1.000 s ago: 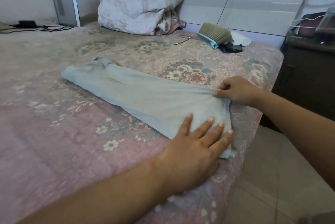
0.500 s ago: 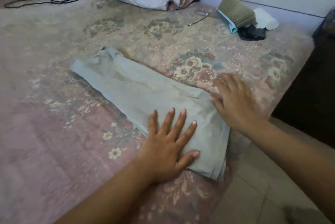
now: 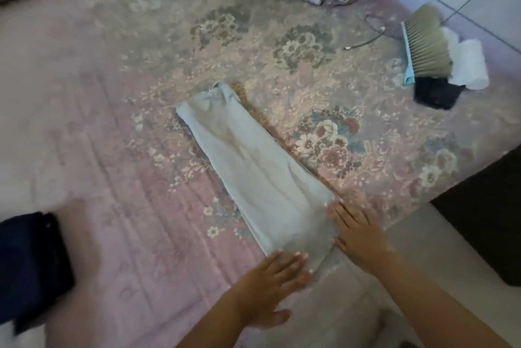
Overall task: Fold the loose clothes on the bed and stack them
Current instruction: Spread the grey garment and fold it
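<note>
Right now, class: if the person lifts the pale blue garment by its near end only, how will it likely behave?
The pale blue garment would probably droop and unfold: it is thin cloth, creased, lying flat on the bed. It looks light, so it should lift easily. Pushed, it would likely bunch rather than slide; the left hand and right hand rest flat at its near end.

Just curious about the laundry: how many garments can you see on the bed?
2: a pale blue garment mid-bed under both hands, and a dark folded garment at the left edge. Others may lie outside the view.
</note>
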`<state>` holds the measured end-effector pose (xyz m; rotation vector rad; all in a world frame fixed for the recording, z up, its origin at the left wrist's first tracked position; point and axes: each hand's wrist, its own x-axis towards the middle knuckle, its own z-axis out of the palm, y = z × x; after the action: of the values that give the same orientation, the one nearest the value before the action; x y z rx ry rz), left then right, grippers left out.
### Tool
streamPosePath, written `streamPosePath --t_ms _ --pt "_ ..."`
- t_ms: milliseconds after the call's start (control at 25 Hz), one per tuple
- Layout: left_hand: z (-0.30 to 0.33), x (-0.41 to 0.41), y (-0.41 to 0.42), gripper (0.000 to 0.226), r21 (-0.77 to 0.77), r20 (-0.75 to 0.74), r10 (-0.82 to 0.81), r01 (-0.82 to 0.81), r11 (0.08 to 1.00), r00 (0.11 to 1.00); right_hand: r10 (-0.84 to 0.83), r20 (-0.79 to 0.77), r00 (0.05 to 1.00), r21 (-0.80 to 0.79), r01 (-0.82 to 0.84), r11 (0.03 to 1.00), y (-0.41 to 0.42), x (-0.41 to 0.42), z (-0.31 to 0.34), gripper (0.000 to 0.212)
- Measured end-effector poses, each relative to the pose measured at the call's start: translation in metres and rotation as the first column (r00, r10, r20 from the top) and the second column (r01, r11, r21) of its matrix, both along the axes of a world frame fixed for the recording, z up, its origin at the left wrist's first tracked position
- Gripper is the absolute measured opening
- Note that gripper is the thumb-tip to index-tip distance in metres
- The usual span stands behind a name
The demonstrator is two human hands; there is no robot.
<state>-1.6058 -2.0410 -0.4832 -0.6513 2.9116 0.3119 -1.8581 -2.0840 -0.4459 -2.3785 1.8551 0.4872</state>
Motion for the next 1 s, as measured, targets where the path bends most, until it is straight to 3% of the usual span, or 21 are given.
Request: streamPosePath --t_ms 120,200,280,400,480,600,640,680,720,760,800,840,920,1000 --pt "0.012 0.010 -0.006 0.081 0.039 0.017 0.148 -0.148 0.988 0.989 0.244 -0.040 0.969 0.318 -0.219 0.922 -0.025 0.005 0.010 0.094" --pt "0.000 0.006 -0.002 0.061 0.052 -0.058 0.177 -0.174 0.983 0.983 0.365 -0.075 0.928 0.403 -0.306 0.862 -0.037 0.006 0.008 0.102" --pt "-0.014 -0.003 -0.002 0.043 0.061 -0.111 0.218 -0.212 0.975 0.970 0.472 -0.088 0.877 0.384 -0.407 0.828 -0.043 0.006 0.008 0.108" --pt "-0.026 -0.031 -0.004 0.035 0.027 -0.125 0.401 -0.401 0.916 0.907 0.575 0.027 0.818 0.089 -0.575 0.813 -0.040 -0.002 -0.011 0.066" --pt "-0.026 -0.043 -0.003 0.029 -0.004 -0.184 0.428 -0.436 0.900 0.885 0.587 0.041 0.809 0.009 -0.588 0.809 -0.036 -0.013 -0.019 0.050" --pt "-0.020 -0.054 -0.022 0.022 0.205 -0.263 0.573 -0.536 0.819 0.776 0.601 0.091 0.794 0.010 -0.604 0.797 -0.047 -0.026 -0.028 0.051" --pt "-0.012 -0.055 -0.030 0.024 0.319 -0.253 0.680 -0.604 0.730 0.688 0.618 0.102 0.779 -0.001 -0.621 0.784 -0.052 -0.031 -0.030 0.050" --pt "-0.004 -0.054 -0.040 0.026 0.491 -0.208 0.818 -0.665 0.562 0.537 0.600 0.118 0.791 0.035 -0.607 0.794 -0.058 -0.032 -0.029 0.047" --pt "0.003 -0.052 -0.051 0.028 0.657 -0.096 0.932 -0.682 0.323 0.349 0.572 0.153 0.805 0.059 -0.586 0.808 -0.064 -0.031 -0.025 0.043" --pt "0.008 -0.049 -0.062 0.026 0.809 0.055 0.985 -0.585 0.051 0.163 0.570 0.182 0.801 0.049 -0.587 0.808 -0.072 -0.030 -0.022 0.036" --pt "0.014 -0.045 -0.073 0.023 0.902 0.183 0.983 -0.402 -0.159 0.021 0.557 0.240 0.795 0.035 -0.580 0.814 -0.081 -0.027 -0.020 0.027" --pt "0.018 -0.040 -0.085 0.021 0.927 0.255 0.963 -0.260 -0.270 -0.091 0.476 0.357 0.804 0.063 -0.529 0.846 -0.094 -0.022 -0.015 0.020" --pt "0.025 -0.030 -0.112 0.020 0.929 0.301 0.917 -0.136 -0.344 -0.263 0.101 0.601 0.793 0.296 -0.338 0.893 -0.134 -0.008 -0.002 0.009" --pt "0.032 -0.016 -0.142 0.017 0.930 0.300 0.878 -0.092 -0.357 -0.374 -0.226 0.575 0.786 0.584 -0.201 0.786 -0.182 0.012 0.011 0.006"
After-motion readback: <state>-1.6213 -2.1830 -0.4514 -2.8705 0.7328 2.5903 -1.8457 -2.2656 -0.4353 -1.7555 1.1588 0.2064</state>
